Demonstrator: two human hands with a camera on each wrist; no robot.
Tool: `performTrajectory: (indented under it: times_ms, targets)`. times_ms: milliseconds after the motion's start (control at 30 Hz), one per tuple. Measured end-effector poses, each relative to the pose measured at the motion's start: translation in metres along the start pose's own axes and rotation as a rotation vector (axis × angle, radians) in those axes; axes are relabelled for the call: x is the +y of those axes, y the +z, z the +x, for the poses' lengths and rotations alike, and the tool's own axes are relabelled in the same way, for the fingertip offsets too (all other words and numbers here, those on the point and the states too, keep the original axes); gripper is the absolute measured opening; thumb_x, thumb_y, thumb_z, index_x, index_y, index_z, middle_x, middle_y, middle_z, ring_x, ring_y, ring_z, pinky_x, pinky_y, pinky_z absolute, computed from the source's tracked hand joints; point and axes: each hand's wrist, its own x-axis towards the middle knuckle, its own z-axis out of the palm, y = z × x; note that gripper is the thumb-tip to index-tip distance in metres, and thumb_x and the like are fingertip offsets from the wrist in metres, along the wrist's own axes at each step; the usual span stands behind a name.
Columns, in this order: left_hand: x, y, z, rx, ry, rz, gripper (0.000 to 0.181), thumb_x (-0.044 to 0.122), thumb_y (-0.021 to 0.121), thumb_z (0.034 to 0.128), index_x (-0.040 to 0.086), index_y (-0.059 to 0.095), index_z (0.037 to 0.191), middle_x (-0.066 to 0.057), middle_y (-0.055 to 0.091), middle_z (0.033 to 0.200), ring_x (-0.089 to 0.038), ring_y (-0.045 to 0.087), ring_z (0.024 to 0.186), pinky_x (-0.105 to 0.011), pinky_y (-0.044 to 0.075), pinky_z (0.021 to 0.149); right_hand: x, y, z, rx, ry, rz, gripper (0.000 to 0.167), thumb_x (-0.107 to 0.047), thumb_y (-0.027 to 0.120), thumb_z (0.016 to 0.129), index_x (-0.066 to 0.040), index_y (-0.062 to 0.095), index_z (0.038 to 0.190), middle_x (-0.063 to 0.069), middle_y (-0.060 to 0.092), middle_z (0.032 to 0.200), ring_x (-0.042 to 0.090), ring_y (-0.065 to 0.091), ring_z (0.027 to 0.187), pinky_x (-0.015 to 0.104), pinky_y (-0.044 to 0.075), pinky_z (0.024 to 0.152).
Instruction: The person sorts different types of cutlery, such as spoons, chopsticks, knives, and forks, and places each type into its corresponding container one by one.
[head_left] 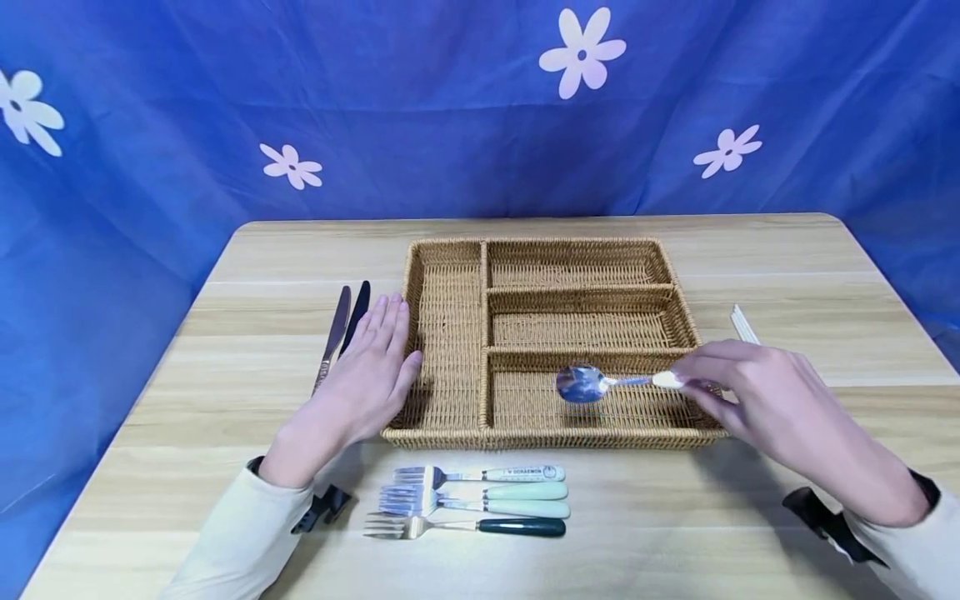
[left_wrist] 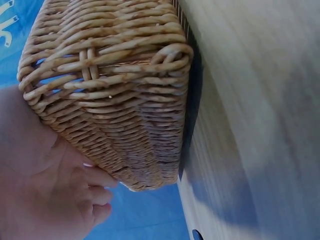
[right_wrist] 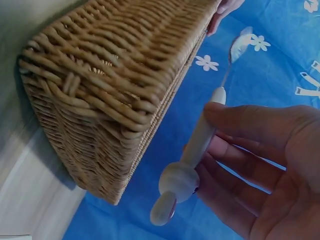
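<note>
Closest to the person, four forks (head_left: 528, 508) lie side by side on the worktop (head_left: 637, 554), just in front of a woven basket (head_left: 585, 438). Past them, the right hand (head_left: 772, 392) hangs over the right end of the basket and pinches a spoon (head_left: 579, 384) by its pale handle. Its grip is closed up snug, with the thumb on one side and the fingers on the other, and a round knob pokes out behind. The spoon points away from the grip to the left, bowl first, so its long way runs side to side, just like the long way of the front slot (head_left: 525, 408). It is up in the air over that slot, and I can't see it touching the bottom or the walls. The right hand is much nearer to it. The left hand (head_left: 360, 375) holds no spoon or fork; its fingers are nearly straight and lie along the basket's left edge. Two knives (head_left: 337, 325) sit just left of those fingers. Some white sticks (head_left: 744, 323) peek out past the right hand, and a blue cloth (head_left: 450, 100) hangs at the back.
</note>
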Motion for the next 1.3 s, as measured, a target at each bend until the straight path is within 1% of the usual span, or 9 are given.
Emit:
performTrajectory:
  times_ms: [100,167,233,400,600,733,900,1167,1300]
  targets:
    - [0.0,0.0,0.001,0.003,0.002,0.0,0.064,0.032,0.024,0.1057,-0.01,0.002,0.149,-0.023,-0.008,0.156,-0.034,-0.01,0.145,-0.047,0.0,0.119,0.003,0.0,0.011,-0.025,0.024,0.025,0.015,-0.023,0.071,0.083,-0.01,0.074,0.091,0.003,0.073,0.086,0.019,0.068,0.068,0.039,0.058,0.057]
    - [0.0,0.0,0.001,0.009,0.005,-0.001,0.064,0.031,0.025,0.1057,-0.011,0.002,0.149,-0.024,-0.008,0.156,-0.034,-0.01,0.145,-0.048,0.0,0.119,0.004,-0.002,0.02,-0.03,0.041,0.028,0.018,-0.011,0.077,0.074,-0.01,0.074,0.091,0.003,0.072,0.084,0.016,0.066,0.064,0.038,0.058,0.056]
    - [0.0,0.0,0.002,0.008,0.005,-0.001,0.064,0.031,0.025,0.1056,-0.01,0.002,0.149,-0.023,-0.008,0.156,-0.034,-0.01,0.145,-0.047,-0.001,0.119,0.003,-0.004,0.03,-0.028,0.059,0.026,0.021,-0.007,0.079,0.071,-0.009,0.074,0.091,0.002,0.072,0.081,0.011,0.062,0.06,0.035,0.056,0.053]
    - [-0.001,0.001,0.003,0.013,0.01,0.006,0.064,0.031,0.026,0.1056,-0.011,0.003,0.149,-0.023,-0.008,0.156,-0.034,-0.01,0.145,-0.048,0.002,0.12,-0.002,-0.008,0.057,-0.025,0.106,0.007,0.018,-0.003,0.079,0.074,-0.007,0.075,0.092,0.004,0.071,0.078,0.012,0.062,0.059,0.036,0.056,0.053]
    - [-0.001,-0.001,0.005,0.019,0.015,0.008,0.063,0.03,0.026,0.1057,-0.011,0.004,0.149,-0.023,-0.008,0.156,-0.034,-0.01,0.145,-0.049,0.004,0.119,-0.003,-0.004,0.084,-0.086,0.159,0.026,0.015,-0.005,0.077,0.078,-0.006,0.075,0.093,0.008,0.072,0.083,0.021,0.066,0.067,0.043,0.057,0.06]
    - [0.0,-0.001,0.005,0.018,0.016,0.007,0.064,0.031,0.026,0.1056,-0.01,0.004,0.149,-0.023,-0.008,0.156,-0.033,-0.01,0.145,-0.048,0.003,0.12,-0.002,0.007,0.096,-0.127,0.204,0.038,0.014,-0.005,0.074,0.082,-0.004,0.074,0.096,0.01,0.072,0.085,0.025,0.066,0.071,0.044,0.057,0.063]
    - [0.0,0.001,0.003,0.014,0.012,-0.001,0.064,0.031,0.026,0.1056,-0.01,0.004,0.149,-0.023,-0.007,0.157,-0.033,-0.009,0.145,-0.048,0.004,0.119,0.002,0.022,0.11,-0.16,0.258,0.003,0.011,-0.007,0.072,0.084,-0.005,0.074,0.095,0.009,0.071,0.083,0.024,0.064,0.068,0.044,0.057,0.064]
    - [0.0,0.001,0.001,0.005,0.001,0.001,0.064,0.031,0.026,0.1056,-0.01,0.005,0.149,-0.023,-0.006,0.157,-0.037,-0.005,0.146,-0.048,0.003,0.12,0.014,0.051,0.122,-0.154,0.34,0.005,0.01,-0.001,0.066,0.084,-0.005,0.073,0.09,0.012,0.07,0.084,0.028,0.064,0.072,0.043,0.057,0.064]
    - [0.0,0.0,0.001,-0.001,0.004,0.004,0.064,0.031,0.027,0.1056,-0.01,0.004,0.149,-0.023,-0.007,0.157,-0.037,-0.006,0.146,-0.048,0.004,0.119,0.02,0.066,0.124,-0.161,0.382,0.006,0.012,0.001,0.064,0.085,-0.005,0.073,0.091,0.013,0.07,0.085,0.028,0.065,0.073,0.044,0.057,0.065]
